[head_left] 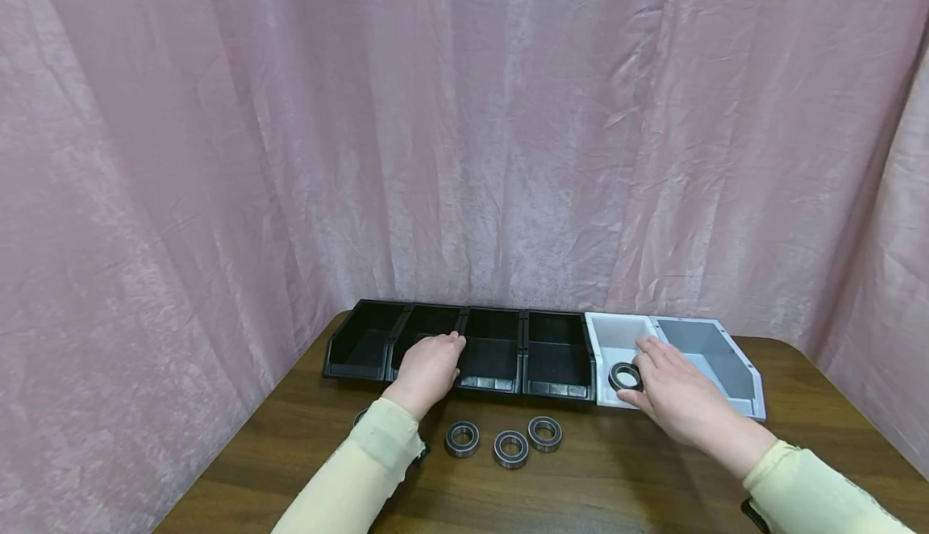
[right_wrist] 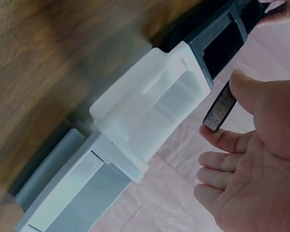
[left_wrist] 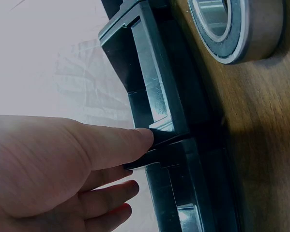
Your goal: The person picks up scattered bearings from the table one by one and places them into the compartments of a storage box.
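My right hand [head_left: 675, 393] pinches a ball bearing [head_left: 624, 376] between thumb and index finger, above the white bin [head_left: 601, 336]. In the right wrist view the bearing [right_wrist: 219, 107] appears edge-on, with the other fingers spread apart from it. Over the row of black bins, my left hand [head_left: 427, 369] reaches to the divider between the second and third. The left wrist view has its thumb [left_wrist: 120, 144] at the rim of a black bin [left_wrist: 154, 82], fingers loosely bent, no bearing visible in them. Whether it presses the rim is hard to tell.
Several bearings [head_left: 511, 449] lie on the wooden table [head_left: 581, 490] before the bins, one partly hidden behind the left forearm [head_left: 348, 469]. A grey bin [head_left: 707, 348] ends the row at the right. Behind hangs a pink curtain [head_left: 464, 131].
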